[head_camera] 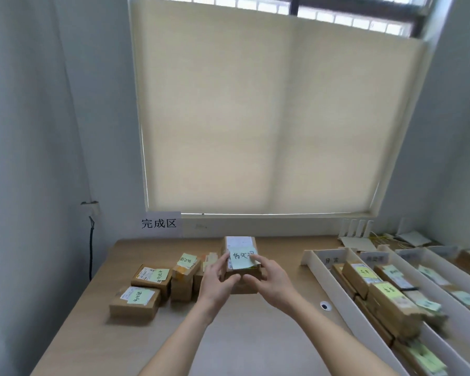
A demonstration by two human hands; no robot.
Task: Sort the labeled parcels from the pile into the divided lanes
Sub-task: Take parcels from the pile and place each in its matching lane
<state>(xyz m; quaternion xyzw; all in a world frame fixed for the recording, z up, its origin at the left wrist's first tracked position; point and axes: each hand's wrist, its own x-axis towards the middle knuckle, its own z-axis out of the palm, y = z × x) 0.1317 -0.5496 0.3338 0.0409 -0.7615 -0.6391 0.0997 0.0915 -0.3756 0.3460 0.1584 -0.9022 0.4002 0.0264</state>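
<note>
A brown cardboard parcel [239, 246] with a white shipping label and a green sticky note [242, 257] stands in the middle of the wooden table [228, 335]. My left hand [217, 280] grips its left side. My right hand [269, 278] holds its right front, with fingers touching the note's edge. To the left lies the pile: several small noted parcels [151, 276], [135, 301], [185, 275]. At the right run white divided lanes [334, 291] with labelled tabs, holding several parcels [391, 302].
A paper sign [159, 223] with characters leans on the wall behind the pile. A white router [356, 232] and cables sit at the back right. A small round dark-centred thing [325, 305] shows in the tabletop near the first lane. A drawn window blind fills the wall ahead.
</note>
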